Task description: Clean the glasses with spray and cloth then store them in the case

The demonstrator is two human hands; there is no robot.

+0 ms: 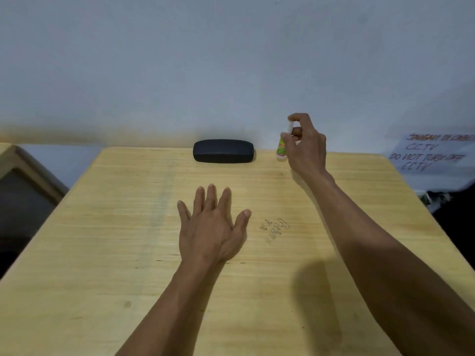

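Right hand (305, 147): pinching the spray bottle (281, 147) at two o'clock; keeping it upright helps.
Left hand (210, 227): fingers spreading flat.
Case (223, 151): lying closed at twelve.

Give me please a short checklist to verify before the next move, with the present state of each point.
1. Spray bottle held securely: ok, the right hand grips it at the far edge of the table.
2. Left hand free to help: ok, it lies flat and open on the table.
3. Case within reach: ok, left of the bottle.
4. Case open: not ok, it is closed.
5. Glasses located: cannot tell, none visible.
6. Cloth located: cannot tell, none visible.
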